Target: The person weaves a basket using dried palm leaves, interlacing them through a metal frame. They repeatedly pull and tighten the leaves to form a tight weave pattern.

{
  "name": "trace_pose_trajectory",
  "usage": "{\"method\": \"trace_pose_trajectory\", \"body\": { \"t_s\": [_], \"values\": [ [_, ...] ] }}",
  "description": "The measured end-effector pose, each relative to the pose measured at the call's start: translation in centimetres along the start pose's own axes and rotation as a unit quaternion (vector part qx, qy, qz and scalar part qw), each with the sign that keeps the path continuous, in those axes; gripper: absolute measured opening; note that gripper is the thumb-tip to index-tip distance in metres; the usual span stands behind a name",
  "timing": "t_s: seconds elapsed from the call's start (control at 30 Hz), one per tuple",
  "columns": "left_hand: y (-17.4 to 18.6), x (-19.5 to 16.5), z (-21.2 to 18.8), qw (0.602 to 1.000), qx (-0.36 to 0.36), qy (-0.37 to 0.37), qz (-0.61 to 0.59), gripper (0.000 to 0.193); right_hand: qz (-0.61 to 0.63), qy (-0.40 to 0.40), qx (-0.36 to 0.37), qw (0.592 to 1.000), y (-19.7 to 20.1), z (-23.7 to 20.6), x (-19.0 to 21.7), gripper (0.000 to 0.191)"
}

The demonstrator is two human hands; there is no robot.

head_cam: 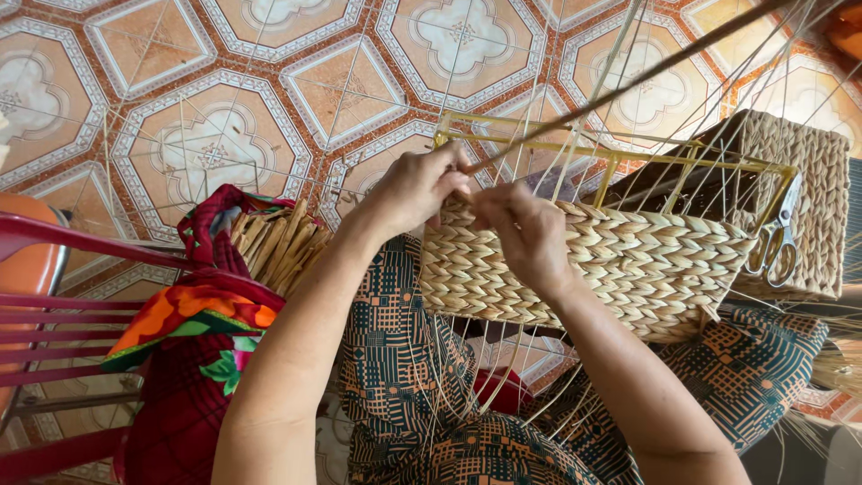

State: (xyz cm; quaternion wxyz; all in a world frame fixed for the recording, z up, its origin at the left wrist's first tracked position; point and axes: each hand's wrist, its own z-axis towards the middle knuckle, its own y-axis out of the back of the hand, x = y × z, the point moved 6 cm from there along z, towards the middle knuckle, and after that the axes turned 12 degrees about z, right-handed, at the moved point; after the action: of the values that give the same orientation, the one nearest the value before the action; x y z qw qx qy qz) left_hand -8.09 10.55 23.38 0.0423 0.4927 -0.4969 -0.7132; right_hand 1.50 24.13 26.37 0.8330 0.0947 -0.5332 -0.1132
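patterned floor tiles [215, 144] below; both my hands, left hand [415, 187] and right hand [525, 235], pinch a straw strand [470, 193] at the woven basket [628, 260] rim, basket stretching rightward.

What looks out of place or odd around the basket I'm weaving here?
The scissors hang by a blade from the yellow frame at the right end of the half-woven basket, so they might slip off. Both hands work the upper edge; nothing looks damaged.
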Motion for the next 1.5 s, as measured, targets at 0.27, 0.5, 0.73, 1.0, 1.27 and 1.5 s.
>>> {"method": "trace_pose_trajectory", "body": {
  "t_s": [0.27,0.5,0.73,1.0,1.27,1.5],
  "values": [
    [-0.6,-1.3,1.2,0.995,-0.016,-0.061,0.083,0.011,-0.371,-0.039,0.093,0.923,5.6,0.4,2.7,0.043],
    [-0.3,0.3,0.2,0.997,-0.020,0.040,-0.062,0.018,-0.379,-0.161,0.139,0.900,7.2,-0.9,-2.5,0.018],
    [0.6,1.0,-2.9,0.959,-0.263,0.062,-0.089,0.011,-0.438,0.114,0.123,0.883,5.2,-2.0,1.1,0.033],
    [-0.1,-0.6,-0.5,0.987,0.042,0.025,-0.154,0.031,0.010,-0.009,0.176,0.984,6.2,-0.6,0.6,0.016],
    [-0.5,-2.6,0.5,0.999,0.013,-0.025,0.033,0.009,-0.039,-0.207,0.096,0.973,4.7,2.4,-3.3,0.041],
    [-0.5,-0.8,1.3,0.986,0.096,0.081,-0.107,0.008,0.016,-0.044,-0.009,0.999,2.0,0.8,-1.9,0.004]
  ]
}}
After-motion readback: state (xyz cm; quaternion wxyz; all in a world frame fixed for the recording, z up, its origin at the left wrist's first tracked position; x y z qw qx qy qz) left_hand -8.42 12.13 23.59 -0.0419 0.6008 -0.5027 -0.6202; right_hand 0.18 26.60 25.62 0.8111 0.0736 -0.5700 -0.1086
